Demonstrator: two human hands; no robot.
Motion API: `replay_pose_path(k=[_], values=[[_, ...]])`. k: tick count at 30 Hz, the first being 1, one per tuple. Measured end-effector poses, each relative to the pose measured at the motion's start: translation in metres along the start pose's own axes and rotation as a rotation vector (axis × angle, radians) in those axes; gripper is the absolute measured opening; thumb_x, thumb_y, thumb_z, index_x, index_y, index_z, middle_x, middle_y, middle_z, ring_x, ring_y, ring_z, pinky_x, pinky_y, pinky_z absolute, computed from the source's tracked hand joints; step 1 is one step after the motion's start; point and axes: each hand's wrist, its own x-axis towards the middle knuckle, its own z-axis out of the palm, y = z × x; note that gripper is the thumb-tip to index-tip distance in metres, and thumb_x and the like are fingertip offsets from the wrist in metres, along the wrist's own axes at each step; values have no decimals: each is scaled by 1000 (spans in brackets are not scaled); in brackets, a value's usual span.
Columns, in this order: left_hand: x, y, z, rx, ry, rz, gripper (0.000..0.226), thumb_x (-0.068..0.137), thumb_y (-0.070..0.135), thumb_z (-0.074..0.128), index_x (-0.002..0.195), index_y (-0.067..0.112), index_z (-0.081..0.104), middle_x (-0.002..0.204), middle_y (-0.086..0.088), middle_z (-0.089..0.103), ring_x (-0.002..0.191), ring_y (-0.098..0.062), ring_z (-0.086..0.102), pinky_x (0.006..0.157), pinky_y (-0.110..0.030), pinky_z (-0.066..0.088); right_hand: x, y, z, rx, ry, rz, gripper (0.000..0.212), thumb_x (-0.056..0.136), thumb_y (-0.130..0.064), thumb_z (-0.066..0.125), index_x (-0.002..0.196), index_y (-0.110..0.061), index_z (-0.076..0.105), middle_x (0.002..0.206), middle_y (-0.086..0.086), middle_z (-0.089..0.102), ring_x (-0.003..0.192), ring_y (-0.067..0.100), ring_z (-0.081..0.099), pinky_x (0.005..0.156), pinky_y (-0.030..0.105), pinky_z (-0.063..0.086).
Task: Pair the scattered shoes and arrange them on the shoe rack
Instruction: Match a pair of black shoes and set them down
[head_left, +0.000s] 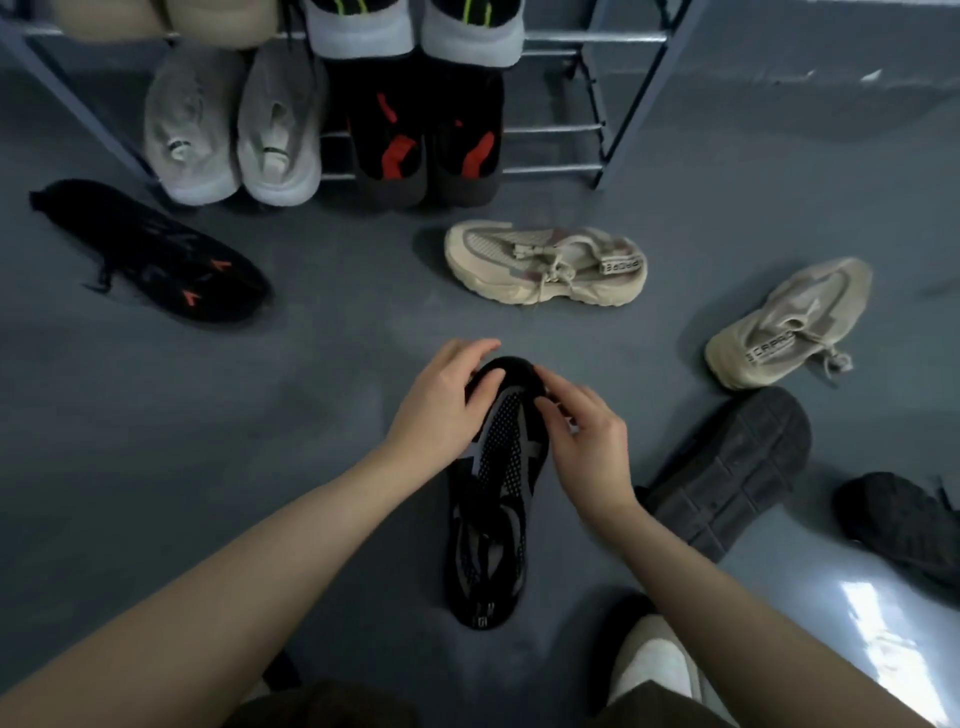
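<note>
This looks like the entry or storage corner of a home or dormitory. A metal-tube shoe rack (563, 39) stands on a smooth, glossy grey floor (208, 441), its shelves carrying paired sneakers (234, 130), while loose worn shoes (545, 262) lie scattered on the floor before it.

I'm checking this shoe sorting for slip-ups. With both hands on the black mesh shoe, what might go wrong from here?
1. The left hand and right hand grip only the toe of the black mesh shoe, so its heel could swing or slip.
2. Several dark shoes lie about: the orange-marked shoe and the overturned dark shoe could be mispaired.
3. The beige shoes lie between the hands and the rack.
</note>
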Motion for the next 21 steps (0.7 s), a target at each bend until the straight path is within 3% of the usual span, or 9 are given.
replay_pose_path(k=[3,6,10,12,18,21], values=[[12,-2,18,86,-222,-64,61,94,40,46,146,23,21,142,-1,37,128,-15,38,105,-29,33,31,13,-14,25,70,79,34,92,-14,55,122,-29,61,107,-4,68,93,12,63,85,38,52],[9,-6,38,182,-319,-94,80,90,51,46,149,22,1,149,-3,27,134,-20,29,109,-35,30,56,33,-20,80,6,207,33,92,-18,54,120,-33,61,104,-7,70,92,9,65,86,39,53],[-2,-2,64,313,-375,-153,97,83,62,48,147,17,-10,155,-11,11,140,-30,16,113,-40,20,50,56,-19,-81,-139,270,35,94,-27,50,129,-28,55,116,-1,65,108,19,59,97,43,43],[-6,4,68,323,-382,-198,104,79,63,53,147,19,-14,156,-13,3,142,-31,9,113,-42,18,33,58,-25,-188,-178,248,36,96,-29,47,131,-30,53,124,-3,59,114,21,50,97,35,32],[-37,21,79,465,-363,-285,126,61,70,67,144,28,-18,147,-14,17,130,-36,27,97,-45,38,-26,58,-59,-203,28,193,31,92,-34,51,121,-28,62,123,-7,57,114,21,46,91,27,21],[-47,25,87,469,-324,-279,122,64,63,69,144,30,-17,148,-16,12,128,-36,30,96,-47,40,-48,65,-69,-371,51,191,46,86,-49,43,122,-27,60,132,2,53,119,32,44,96,39,26]])
